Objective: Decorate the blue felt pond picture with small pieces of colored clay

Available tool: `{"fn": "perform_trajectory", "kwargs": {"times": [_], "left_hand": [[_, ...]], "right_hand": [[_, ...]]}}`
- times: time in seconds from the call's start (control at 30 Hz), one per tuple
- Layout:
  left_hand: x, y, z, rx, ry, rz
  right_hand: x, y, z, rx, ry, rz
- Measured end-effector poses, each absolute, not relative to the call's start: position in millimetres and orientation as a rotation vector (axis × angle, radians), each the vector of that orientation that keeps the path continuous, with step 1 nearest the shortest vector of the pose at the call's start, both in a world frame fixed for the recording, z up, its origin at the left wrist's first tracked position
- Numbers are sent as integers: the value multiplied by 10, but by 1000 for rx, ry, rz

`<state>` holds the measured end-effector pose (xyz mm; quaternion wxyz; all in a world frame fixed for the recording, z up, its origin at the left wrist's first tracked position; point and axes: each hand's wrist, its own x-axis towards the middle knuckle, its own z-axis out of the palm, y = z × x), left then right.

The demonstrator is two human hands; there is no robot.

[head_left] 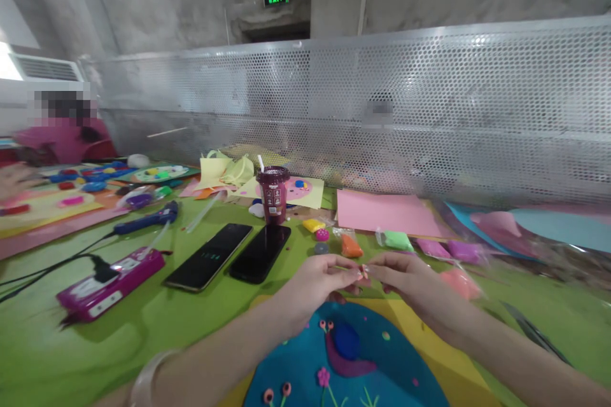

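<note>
My left hand (317, 283) and my right hand (408, 280) meet fingertip to fingertip above the green table (200, 324). Both pinch at one spot, where a tiny pale bit shows that I cannot make out. Below them lies a blue felt disc (305, 369) on a yellow sheet (429, 343), bearing a clay snail (346, 350) and small clay flowers. Bags of clay lie just beyond my hands: orange (352, 245), green (398, 240), purple (461, 250) and pink (459, 283).
Two dark phones (209, 264) (260, 253) lie left of my hands, with a maroon cup (273, 193) behind them. A magenta power bank (111, 283) with cable sits at left. A pink sheet (384, 213) lies at back. Another person (64, 133) sits far left. A perforated metal screen (382, 102) borders the table.
</note>
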<state>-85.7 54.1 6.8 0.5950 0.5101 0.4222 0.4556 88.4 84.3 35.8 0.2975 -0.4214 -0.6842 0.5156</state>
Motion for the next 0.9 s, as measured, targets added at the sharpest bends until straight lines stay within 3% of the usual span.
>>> {"fn": "perform_trajectory", "kwargs": {"times": [0.57, 0.9], "left_hand": [[-799, 473, 155, 1733, 1216, 1344], [-805, 446, 179, 1657, 1149, 1238]], "right_hand": [[907, 844, 303, -1019, -1484, 1701], [866, 813, 331, -1035, -1550, 1600]]}}
